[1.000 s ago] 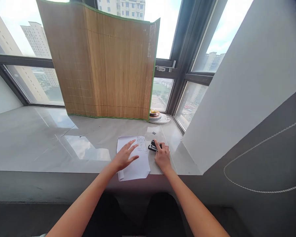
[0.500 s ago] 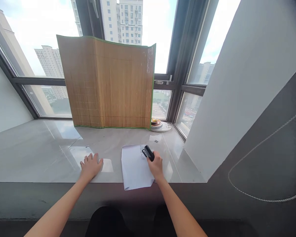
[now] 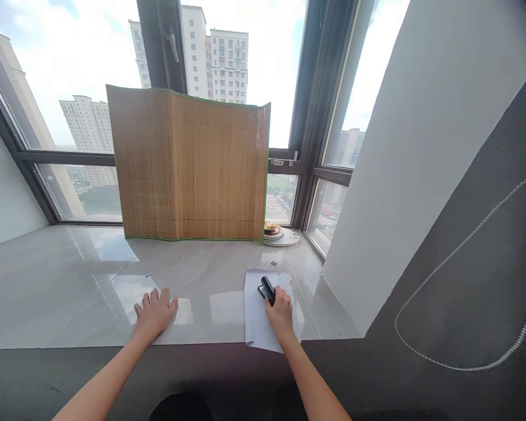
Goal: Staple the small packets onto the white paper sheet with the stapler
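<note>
1. Stapler: small, black and glossy, seen lower centre-right of the frame, clasped by the curled right hand over the white paper.
2. One stapler, one printed sheet and one bamboo screen are counted.
3. Left hand is laid flat, fingers spread, on the sill; nothing is held.

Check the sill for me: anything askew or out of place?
The paper lies slightly askew, its near edge hanging over the sill front. The right hand holds a black stapler on it. The left hand rests flat on bare sill.
</note>
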Demonstrator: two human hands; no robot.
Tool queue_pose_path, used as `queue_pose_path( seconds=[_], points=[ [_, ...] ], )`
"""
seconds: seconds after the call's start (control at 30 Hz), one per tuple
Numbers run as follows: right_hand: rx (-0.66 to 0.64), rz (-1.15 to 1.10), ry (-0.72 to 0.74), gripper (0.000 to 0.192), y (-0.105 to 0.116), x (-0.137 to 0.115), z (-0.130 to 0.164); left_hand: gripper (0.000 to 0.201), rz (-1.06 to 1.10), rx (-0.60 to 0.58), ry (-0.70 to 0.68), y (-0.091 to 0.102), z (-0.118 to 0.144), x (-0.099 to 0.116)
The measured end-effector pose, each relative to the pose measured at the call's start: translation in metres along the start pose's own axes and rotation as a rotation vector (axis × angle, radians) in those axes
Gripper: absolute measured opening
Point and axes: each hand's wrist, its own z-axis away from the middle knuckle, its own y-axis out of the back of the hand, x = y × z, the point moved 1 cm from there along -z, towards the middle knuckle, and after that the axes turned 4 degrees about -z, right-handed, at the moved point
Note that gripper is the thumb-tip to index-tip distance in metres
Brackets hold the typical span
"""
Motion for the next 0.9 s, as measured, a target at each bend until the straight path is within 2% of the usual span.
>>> queue_pose_path(
  seconds=[0.1, 0.2, 0.33, 0.4, 0.43, 0.53, 0.67, 0.8, 0.9],
  points=[
    [0.003, -0.041, -0.020, 0.016, 0.009, 0.016, -0.004, 0.067, -0.013, 0.005, -0.001, -0.002, -0.002, -0.001],
    [0.019, -0.185, -0.008, 0.021, 0.017, 0.025, -0.006, 0.066, -0.022, 0.002, -0.001, -0.004, -0.002, -0.002],
    [0.195, -0.312, 0.176, 0.031, 0.039, 0.043, -0.024, 0.066, -0.023, 0.005, -0.005, -0.003, -0.001, -0.001],
    [0.189, -0.256, 0.276, 0.029, 0.045, 0.053, -0.042, 0.066, -0.025, 0.014, -0.004, -0.002, 0.000, 0.000],
    [0.143, -0.208, 0.308, 0.028, 0.044, 0.056, -0.053, 0.066, -0.026, 0.019, -0.003, -0.001, 0.000, 0.001],
    [-0.059, -0.029, 0.345, 0.037, 0.024, 0.061, -0.087, 0.066, -0.031, 0.012, 0.002, 0.003, 0.002, 0.002],
    [-0.293, 0.222, 0.277, 0.052, -0.017, 0.055, -0.118, 0.066, -0.038, -0.026, 0.004, 0.007, 0.005, 0.003],
    [-0.452, 0.389, 0.265, 0.060, -0.043, 0.045, -0.127, 0.065, -0.048, -0.001, 0.016, 0.004, 0.005, 0.004],
    [-0.497, 0.409, 0.297, 0.059, -0.057, 0.031, -0.125, 0.064, -0.046, 0.015, 0.021, 0.002, 0.005, 0.005]
  ],
)
